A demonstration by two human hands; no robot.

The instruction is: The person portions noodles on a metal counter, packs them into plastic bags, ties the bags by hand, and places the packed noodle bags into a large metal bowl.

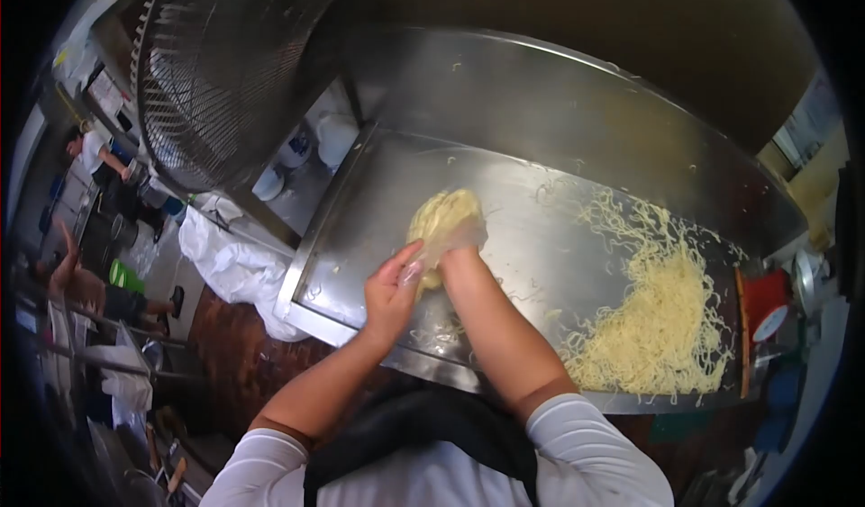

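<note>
- Two hands work at one bundle of noodles (443, 212), which is over the left-hand part of the metal surface (378, 192), well apart from the loose pile (653, 327) at the right end. Whether the bundle rests on the metal or is held just above it, I cannot tell.
- The left hand (389, 295) is at the bundle's near left side, thumb and fingers pressed together, seemingly pinching the clear plastic (466, 234) that lies against the noodles.
- The right hand (458, 259) reaches to the bundle's near right side; its fingers are hidden by the plastic and the noodles, so I cannot tell whether they are spread or closed.
- One portion is gathered into a rounded clump and partly covered by the plastic. Its covering looks unfinished, judging by the noodles bare at the far end. Much of the visible dough food lies ungathered in the pile, with stray strands scattered around it.
- The bundle's long axis seems to run from near the wrists outward, slanting slightly right, its broader end towards the raised back panel (559, 93).
- Beyond the pile stands a red scale (766, 298); left of the surface hangs a white cloth (236, 268).
</note>
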